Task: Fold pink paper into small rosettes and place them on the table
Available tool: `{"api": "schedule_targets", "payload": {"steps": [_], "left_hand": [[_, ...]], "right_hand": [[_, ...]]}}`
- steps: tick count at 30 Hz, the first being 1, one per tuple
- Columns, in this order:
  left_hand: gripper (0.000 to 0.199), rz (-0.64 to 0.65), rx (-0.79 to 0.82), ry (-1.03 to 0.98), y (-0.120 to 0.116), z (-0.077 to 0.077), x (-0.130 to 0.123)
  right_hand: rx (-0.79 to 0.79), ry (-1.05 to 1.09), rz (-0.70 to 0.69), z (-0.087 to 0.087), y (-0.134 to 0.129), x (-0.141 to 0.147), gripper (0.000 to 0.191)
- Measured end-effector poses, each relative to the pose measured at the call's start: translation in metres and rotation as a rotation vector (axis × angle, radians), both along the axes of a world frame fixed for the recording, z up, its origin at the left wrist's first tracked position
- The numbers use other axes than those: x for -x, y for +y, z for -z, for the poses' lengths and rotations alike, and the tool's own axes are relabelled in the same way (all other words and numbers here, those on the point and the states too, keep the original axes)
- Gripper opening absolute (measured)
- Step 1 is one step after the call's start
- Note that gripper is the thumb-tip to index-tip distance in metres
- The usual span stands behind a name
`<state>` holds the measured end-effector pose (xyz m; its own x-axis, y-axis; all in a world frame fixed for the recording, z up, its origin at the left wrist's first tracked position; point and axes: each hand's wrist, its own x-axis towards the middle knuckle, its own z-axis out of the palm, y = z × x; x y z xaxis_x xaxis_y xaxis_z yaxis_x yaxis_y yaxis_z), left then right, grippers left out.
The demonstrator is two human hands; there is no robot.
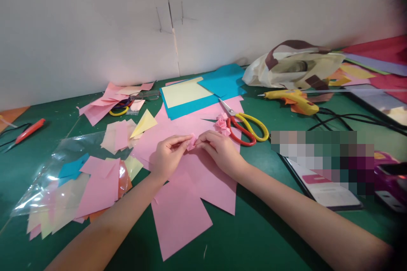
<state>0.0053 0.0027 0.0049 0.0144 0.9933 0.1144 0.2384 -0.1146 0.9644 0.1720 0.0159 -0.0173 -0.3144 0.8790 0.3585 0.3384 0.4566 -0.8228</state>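
Note:
Near the middle of the view, a small pink paper piece [191, 141] is pinched between both hands. My left hand [171, 154] grips its left side with thumb and fingers, and my right hand [221, 150] holds its right edge. Under the hands lie large pink paper sheets [181, 216]. Folded pink paper flowers [222, 124] sit just beyond my right hand. Scissors with one red and one yellow handle [251, 129] lie open beside them, pointing away. The exact folds of the held piece are too small to tell.
Blue sheets [222, 80] and a cream sheet [187, 92] lie behind. At left are a plastic bag with paper scraps [98, 182] and a red-handled tool [30, 131]. To the right are a yellow glue gun [292, 99], cables, a cloth bag [260, 70] and a tablet-like device [333, 186].

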Motion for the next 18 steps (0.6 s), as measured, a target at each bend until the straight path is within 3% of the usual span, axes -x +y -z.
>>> {"api": "schedule_targets", "payload": {"steps": [5,13,18], "left_hand": [[0.017,0.037,-0.032,-0.006,-0.001,0.001,-0.003],[0.019,0.058,-0.097,0.002,-0.001,0.003,-0.002],[0.016,0.02,-0.026,-0.038,-0.002,0.003,-0.002]], "right_hand": [[0.038,-0.022,0.081,0.005,0.0,0.001,0.017],[-0.008,-0.045,0.098,-0.003,-0.001,0.001,0.015],[0.001,0.043,0.089,-0.006,-0.001,0.002,0.013]]}}
